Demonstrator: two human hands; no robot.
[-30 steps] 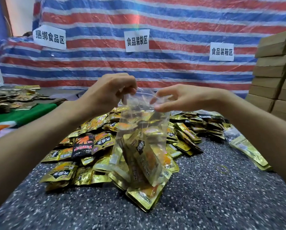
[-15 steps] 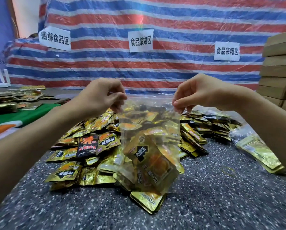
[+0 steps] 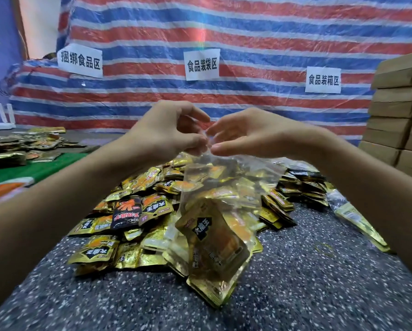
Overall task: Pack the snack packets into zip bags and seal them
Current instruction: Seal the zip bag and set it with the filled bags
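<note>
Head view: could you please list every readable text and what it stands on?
"捆绑食品区": left sign
"食品装袋区": middle sign
"食品装箱区": right sign
"大魔王": packet in the zip bag, also loose packets
Smaller packet print: too blurred to read.

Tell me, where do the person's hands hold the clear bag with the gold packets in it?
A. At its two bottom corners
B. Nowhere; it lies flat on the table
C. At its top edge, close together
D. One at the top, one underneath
C: the left hand and the right hand both pinch the top edge of the zip bag, their fingers nearly meeting, while the snack packets sit low inside it.
</note>
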